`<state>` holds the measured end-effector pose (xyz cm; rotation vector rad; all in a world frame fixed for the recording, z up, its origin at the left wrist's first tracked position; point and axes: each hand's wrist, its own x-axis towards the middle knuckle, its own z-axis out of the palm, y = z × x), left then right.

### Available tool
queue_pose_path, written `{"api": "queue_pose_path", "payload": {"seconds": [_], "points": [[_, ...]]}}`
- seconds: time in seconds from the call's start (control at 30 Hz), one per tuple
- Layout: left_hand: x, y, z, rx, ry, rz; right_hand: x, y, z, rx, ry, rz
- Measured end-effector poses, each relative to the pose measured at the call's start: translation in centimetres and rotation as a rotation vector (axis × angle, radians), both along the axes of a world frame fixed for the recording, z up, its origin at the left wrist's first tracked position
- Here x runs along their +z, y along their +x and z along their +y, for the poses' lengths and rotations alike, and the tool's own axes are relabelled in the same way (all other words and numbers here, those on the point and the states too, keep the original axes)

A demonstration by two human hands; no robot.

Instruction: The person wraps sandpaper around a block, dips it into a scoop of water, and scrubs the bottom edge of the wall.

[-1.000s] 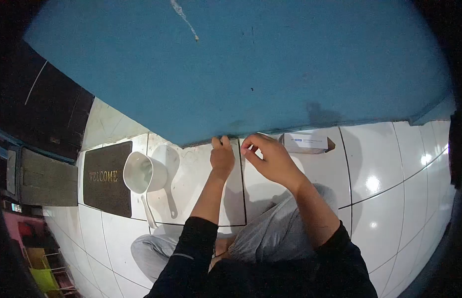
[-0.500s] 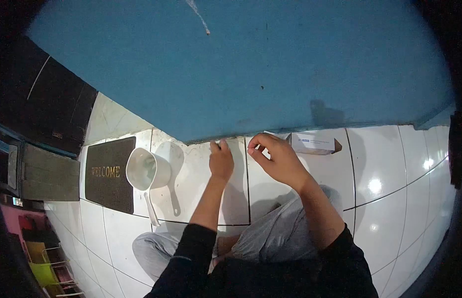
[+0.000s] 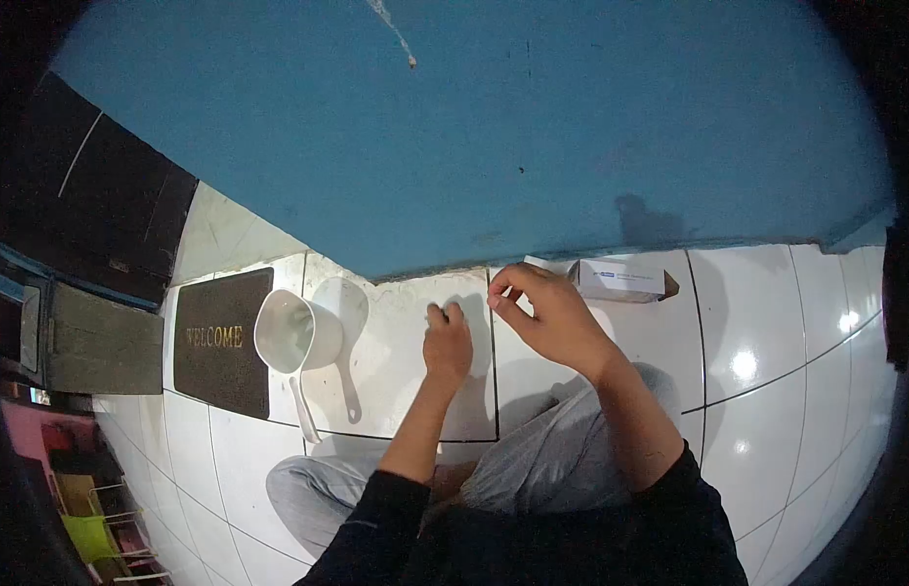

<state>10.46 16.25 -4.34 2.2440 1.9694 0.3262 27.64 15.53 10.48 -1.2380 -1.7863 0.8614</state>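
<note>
My left hand [image 3: 448, 344] hovers over the white floor tiles with its fingers curled. Whatever it may hold is hidden by the hand itself. To its right is my right hand [image 3: 540, 311], thumb and forefinger bent together in a pinch; anything between the tips is too small to make out. A white plastic water dipper [image 3: 323, 337] stands on the floor left of my hands, its handle pointing toward me and something pale inside. Just beyond my right hand lies a small white and blue box [image 3: 620, 281] with an open brown end flap.
A blue wall [image 3: 474, 146] rises directly in front, meeting the tiles [image 3: 406, 293]. Left of the dipper lies a dark WELCOME mat [image 3: 220, 342]. My crossed legs in grey trousers [image 3: 542, 459] take up the near floor. Colourful chairs [image 3: 88, 537] show at lower left.
My left hand has drawn back from the wall toward me and slightly right. My right hand keeps its pinch in nearly the same spot. The view has shifted slightly.
</note>
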Motion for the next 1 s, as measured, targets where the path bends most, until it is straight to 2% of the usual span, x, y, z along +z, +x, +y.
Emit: {"api": "queue_pose_path", "payload": {"seconds": [0.03, 0.1, 0.13, 0.17, 0.2, 0.27, 0.33, 0.43, 0.57, 0.63, 0.77, 0.83, 1.0], "points": [[-0.3, 0.2, 1.5, 0.007, 0.061, -0.021, -0.4, 0.1, 0.2, -0.003, 0.033, -0.010], [-2.8, -0.1, 4.9, -0.088, 0.160, 0.133, -0.5, 0.1, 0.2, -0.004, 0.071, -0.018], [-0.4, 0.6, 5.3, -0.044, 0.147, 0.001, -0.2, 0.0, 0.2, -0.020, 0.030, 0.004], [-0.9, 0.3, 6.1, -0.042, 0.156, -0.001, 0.0, 0.1, 0.2, -0.036, -0.007, 0.024], [-2.5, -0.4, 7.4, -0.167, 0.188, 0.159, 0.1, 0.2, 0.2, -0.037, 0.004, 0.019], [-2.3, -0.2, 7.3, -0.295, 0.220, 0.320, 0.0, 0.5, 0.0, -0.044, 0.000, 0.008], [0.6, 1.1, 4.2, -0.079, -0.036, 0.078, 0.3, 0.8, -0.4, -0.048, 0.007, 0.011], [0.6, 1.5, 0.6, -0.066, 0.003, 0.027, 0.7, 0.8, -0.4, -0.040, 0.030, 0.036], [-0.7, 1.6, 3.7, -0.021, -0.096, -0.073, 0.4, 0.2, -0.3, -0.023, 0.016, 0.023], [-2.6, 1.0, 6.1, -0.154, 0.076, -0.005, 0.3, 0.3, -0.1, -0.024, 0.004, 0.001], [-2.2, 1.4, 6.6, -0.221, 0.013, 0.158, 0.4, 0.5, -0.2, -0.035, 0.034, 0.007], [-0.2, 2.0, 4.2, -0.094, -0.068, 0.070, 0.4, 0.6, -0.4, -0.026, 0.031, 0.010], [-0.7, 1.9, 3.4, -0.133, 0.010, -0.036, 0.4, 0.4, -0.4, -0.022, 0.037, 0.019]]}}
